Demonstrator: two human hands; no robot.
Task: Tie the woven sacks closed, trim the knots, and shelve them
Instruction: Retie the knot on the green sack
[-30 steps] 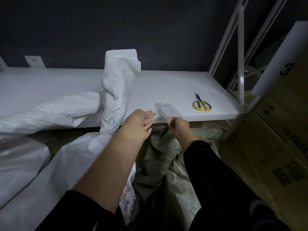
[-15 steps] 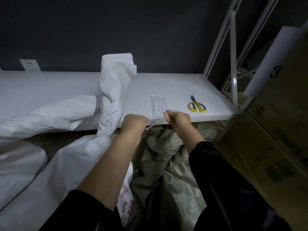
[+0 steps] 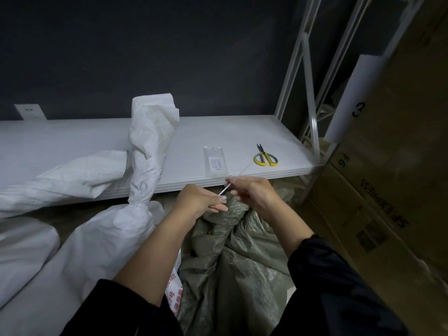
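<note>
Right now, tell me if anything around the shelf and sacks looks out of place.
Nothing looks damaged or spilled. Only untidiness: the twisted neck of the white sack leans over the front edge of the shelf. Scissors and a clear packet lie flat on it. The left hand and right hand hold a tie.

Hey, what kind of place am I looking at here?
Likely a parcel storeroom or warehouse: white metal shelving, a cardboard box printed SF EXPRESS, a white woven sack and a grey-green woven sack.

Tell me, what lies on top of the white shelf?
Yellow-handled scissors, a clear labelled packet, and white sack fabric draped over its left part. What that fabric covers cannot be seen.
</note>
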